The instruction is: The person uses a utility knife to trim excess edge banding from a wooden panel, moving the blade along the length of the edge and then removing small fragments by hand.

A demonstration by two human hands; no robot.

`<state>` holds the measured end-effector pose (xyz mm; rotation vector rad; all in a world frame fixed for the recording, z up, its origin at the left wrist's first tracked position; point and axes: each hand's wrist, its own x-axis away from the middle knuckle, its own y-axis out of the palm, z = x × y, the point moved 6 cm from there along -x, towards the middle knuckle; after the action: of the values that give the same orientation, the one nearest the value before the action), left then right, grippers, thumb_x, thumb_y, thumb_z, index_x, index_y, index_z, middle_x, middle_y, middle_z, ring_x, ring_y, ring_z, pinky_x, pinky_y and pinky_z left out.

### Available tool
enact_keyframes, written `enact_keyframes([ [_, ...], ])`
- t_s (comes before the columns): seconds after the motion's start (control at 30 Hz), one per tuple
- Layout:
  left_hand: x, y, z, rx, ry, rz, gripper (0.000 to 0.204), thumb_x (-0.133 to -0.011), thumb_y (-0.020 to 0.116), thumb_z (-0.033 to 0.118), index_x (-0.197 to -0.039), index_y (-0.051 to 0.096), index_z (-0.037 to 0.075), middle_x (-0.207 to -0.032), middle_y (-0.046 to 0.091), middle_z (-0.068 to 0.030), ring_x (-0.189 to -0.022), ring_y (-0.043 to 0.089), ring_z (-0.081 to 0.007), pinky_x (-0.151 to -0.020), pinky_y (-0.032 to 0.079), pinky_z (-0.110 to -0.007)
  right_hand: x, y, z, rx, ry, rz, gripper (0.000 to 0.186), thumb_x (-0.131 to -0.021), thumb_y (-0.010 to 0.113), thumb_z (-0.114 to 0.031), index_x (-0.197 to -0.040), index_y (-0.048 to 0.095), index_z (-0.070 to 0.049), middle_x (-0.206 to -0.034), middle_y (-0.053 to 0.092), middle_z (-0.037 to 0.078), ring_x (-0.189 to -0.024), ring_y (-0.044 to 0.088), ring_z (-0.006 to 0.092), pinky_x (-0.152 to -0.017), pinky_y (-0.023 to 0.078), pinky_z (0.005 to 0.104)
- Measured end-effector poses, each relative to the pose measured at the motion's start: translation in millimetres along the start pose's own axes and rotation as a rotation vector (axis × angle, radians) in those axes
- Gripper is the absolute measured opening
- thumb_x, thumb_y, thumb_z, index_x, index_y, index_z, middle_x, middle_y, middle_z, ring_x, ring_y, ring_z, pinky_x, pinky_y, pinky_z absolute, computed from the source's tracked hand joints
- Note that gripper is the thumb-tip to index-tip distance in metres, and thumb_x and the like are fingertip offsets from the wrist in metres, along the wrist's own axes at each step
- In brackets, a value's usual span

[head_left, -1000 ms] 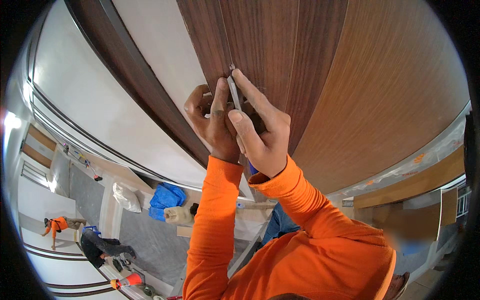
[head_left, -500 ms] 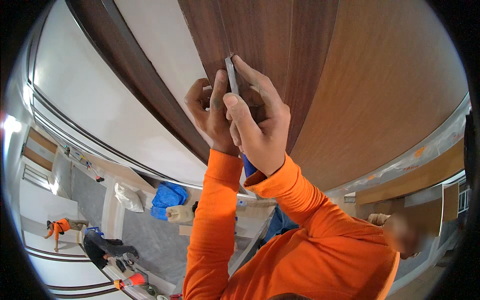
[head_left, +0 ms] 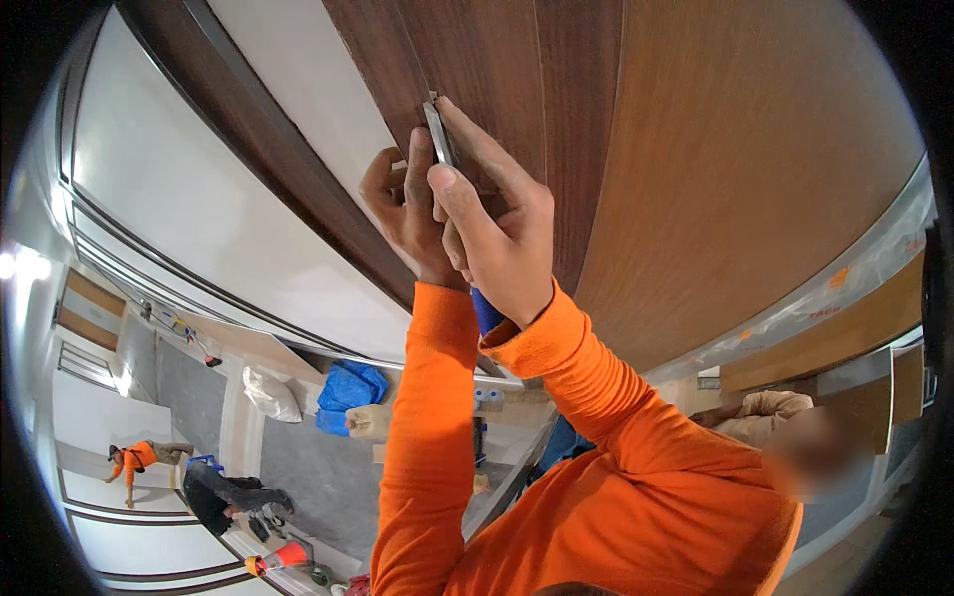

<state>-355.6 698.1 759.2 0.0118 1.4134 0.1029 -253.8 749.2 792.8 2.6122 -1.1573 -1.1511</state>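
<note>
My right hand is closed on a chisel, its narrow silver blade pinched by the thumb with the index finger stretched alongside. The blade's tip rests at a small nick on a seam of the dark brown wood panel. Something blue shows under the right wrist; whether it is the handle cannot be made out. My left hand is beside the right, index finger straight and close to the blade, other fingers loosely bent near the panel's edge. Its thumb is hidden behind my right hand.
A lighter brown panel curves off to the right. White wall panels with dark trim stand left. On the floor lie a white sack, a blue bag and an orange cone. Co-workers are at lower left; another person is at right.
The head view has shifted, so the hands and panel appear slightly further left and up. The chisel stays at the same nick. More of the person at right shows.
</note>
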Motion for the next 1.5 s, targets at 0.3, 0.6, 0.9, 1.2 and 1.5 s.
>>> enact_keyframes([
  [0.3,2,-3,-3,0.034,-0.021,0.065,0.045,-0.094,0.072,0.022,-0.139,0.066,0.02,-0.117,0.05,-0.007,-0.084,0.057,-0.0164,-0.068,0.05,-0.029,10,13,-9,-0.065,0.09,0.021,0.046,-0.1,0.062,-0.012,-0.143,0.057,0.004,-0.082,0.068,0.002,-0.063,0.055,0.0024,-0.055,0.045,0.0204],
  [0.6,-18,6,5,0.083,-0.019,0.004,0.048,-0.094,0.072,0.023,-0.141,0.063,0.019,-0.117,0.053,-0.0075,-0.09,0.059,-0.0182,-0.072,0.053,-0.031,-2,19,-25,-0.176,-0.029,0.122,0.046,-0.097,0.063,-0.011,-0.14,0.058,0.004,-0.085,0.07,0.007,-0.071,0.061,0.0066,-0.064,0.052,0.0244],
  [0.9,-38,-10,-25,0.027,0.009,-0.14,0.051,-0.094,0.072,0.021,-0.143,0.06,0.017,-0.117,0.055,-0.0074,-0.094,0.061,-0.0186,-0.075,0.055,-0.031,25,50,6,0.209,0.053,0.198,0.055,-0.095,0.064,-0.015,-0.148,0.048,-0.011,-0.115,0.067,0.028,-0.105,0.066,0.0461,-0.094,0.052,0.0512],
  [1.2,-63,-17,-43,-0.015,0.068,-0.204,0.054,-0.093,0.073,0.018,-0.145,0.057,0.015,-0.117,0.057,-0.0073,-0.098,0.063,-0.0189,-0.077,0.057,-0.031,0,48,27,0.051,-0.068,0.18,0.051,-0.085,0.072,-0.019,-0.133,0.058,-0.01,-0.113,0.065,0.028,-0.103,0.063,0.048,-0.092,0.053,0.0545],
  [1.5,-84,-24,2,0.141,0.036,-0.251,0.063,-0.091,0.074,0.015,-0.15,0.051,0.014,-0.116,0.058,-0.0075,-0.1,0.065,-0.0193,-0.08,0.06,-0.031,7,37,-22,-0.383,0.226,0.045,0.043,-0.099,0.061,-0.011,-0.14,0.057,-0.001,-0.082,0.064,0.006,-0.05,0.054,0.0068,-0.041,0.04,0.0226],
])
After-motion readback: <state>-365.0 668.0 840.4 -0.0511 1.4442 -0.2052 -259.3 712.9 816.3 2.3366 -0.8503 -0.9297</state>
